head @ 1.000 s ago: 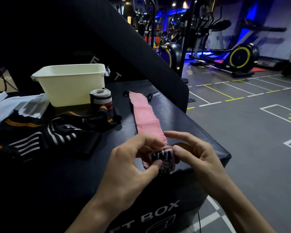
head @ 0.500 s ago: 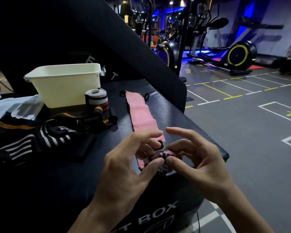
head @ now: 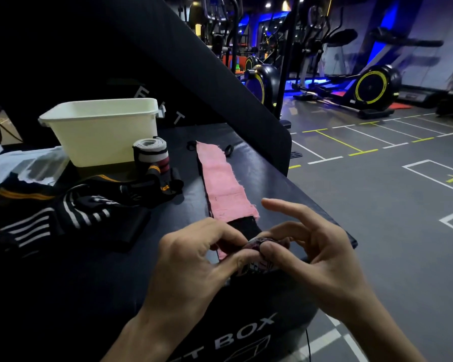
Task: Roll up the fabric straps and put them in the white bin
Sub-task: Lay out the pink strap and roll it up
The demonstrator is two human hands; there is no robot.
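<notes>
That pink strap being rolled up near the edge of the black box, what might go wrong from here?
1. The small roll is pinched only by the fingertips of the left hand and right hand, so it could slip and spring loose.
2. It sits close to the black box's edge, so a dropped roll might fall to the floor.
3. The flat pink strap has frayed edges and could wind up crooked.

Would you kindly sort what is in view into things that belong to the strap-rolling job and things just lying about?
Belongs to the job:
pink strap, held by left hand and right hand
white bin
rolled strap
loose black straps

Just lying about:
white cloth
gym machines
</notes>
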